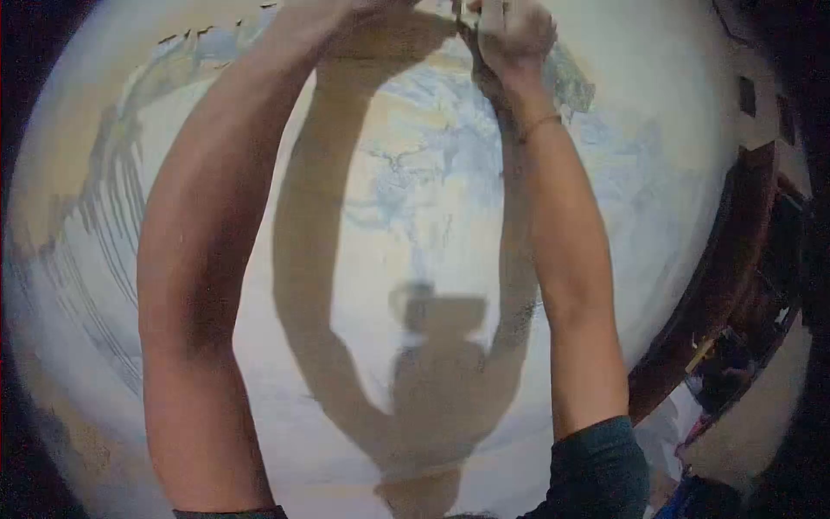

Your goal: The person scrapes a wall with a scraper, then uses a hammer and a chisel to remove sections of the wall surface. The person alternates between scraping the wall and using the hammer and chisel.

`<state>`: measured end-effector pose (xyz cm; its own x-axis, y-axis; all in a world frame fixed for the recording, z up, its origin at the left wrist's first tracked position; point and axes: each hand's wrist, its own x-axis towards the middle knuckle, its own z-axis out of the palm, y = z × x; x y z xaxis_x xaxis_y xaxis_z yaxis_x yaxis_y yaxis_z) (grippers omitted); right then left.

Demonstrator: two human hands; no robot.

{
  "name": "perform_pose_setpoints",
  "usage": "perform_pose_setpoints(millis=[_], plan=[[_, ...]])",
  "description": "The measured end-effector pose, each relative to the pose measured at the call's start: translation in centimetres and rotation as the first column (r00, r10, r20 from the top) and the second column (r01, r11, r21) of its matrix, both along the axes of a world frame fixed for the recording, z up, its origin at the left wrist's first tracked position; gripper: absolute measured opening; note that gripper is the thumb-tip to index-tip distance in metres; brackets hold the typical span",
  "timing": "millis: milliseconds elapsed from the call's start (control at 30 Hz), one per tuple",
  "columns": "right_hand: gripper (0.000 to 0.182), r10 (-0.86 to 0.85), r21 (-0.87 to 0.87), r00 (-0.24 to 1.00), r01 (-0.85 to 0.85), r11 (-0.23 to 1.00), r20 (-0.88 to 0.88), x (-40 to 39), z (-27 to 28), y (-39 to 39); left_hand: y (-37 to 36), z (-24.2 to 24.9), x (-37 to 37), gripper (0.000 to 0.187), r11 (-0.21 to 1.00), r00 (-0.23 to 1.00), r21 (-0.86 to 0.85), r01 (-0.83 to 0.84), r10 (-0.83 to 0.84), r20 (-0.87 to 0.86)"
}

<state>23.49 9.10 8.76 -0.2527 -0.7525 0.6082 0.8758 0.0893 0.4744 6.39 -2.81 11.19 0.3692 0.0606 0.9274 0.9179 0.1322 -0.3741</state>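
Both my arms reach up in front of a large painted surface (432, 233) with pale blue, white and yellow patches. My left hand (385, 7) is at the top edge, mostly cut off, so its fingers cannot be made out. To its right, my right hand (517, 30) is raised with its fingers bent; a small dark thing shows beside them, too unclear to name. A thin band (540, 125) circles my right wrist. Shadows of my arms and head fall on the painted surface between the arms.
Dark drips run down the left side of the painted surface. At the right stands a dark reddish-brown curved edge (722, 259), with jumbled items (726, 363) and white material (670, 428) below it. Blue cloth (700, 500) lies at the bottom right.
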Motion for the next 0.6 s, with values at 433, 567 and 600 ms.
perform_pose_setpoints(millis=[433, 567, 600], plan=[[0.036, 0.566, -0.614, 0.758, -0.624, 0.483, -0.325, -7.4, -9.2, -6.8, -2.8, -9.1, -6.6, 0.049, 0.988, 0.986, -0.092, -0.127, 0.136, 0.093], [0.045, 0.581, -0.498, 0.792, -0.586, 0.639, -0.187, -8.1, -7.3, -5.8, -2.7, -7.7, -7.2, 0.069, 0.996, 0.994, 0.011, -0.083, 0.082, 0.067], [0.045, 0.554, -0.495, 0.800, -0.587, 0.640, -0.232, -8.1, -7.3, -5.7, -2.7, -7.7, -7.4, 0.068, 0.996, 0.994, -0.042, -0.077, 0.080, 0.076]])
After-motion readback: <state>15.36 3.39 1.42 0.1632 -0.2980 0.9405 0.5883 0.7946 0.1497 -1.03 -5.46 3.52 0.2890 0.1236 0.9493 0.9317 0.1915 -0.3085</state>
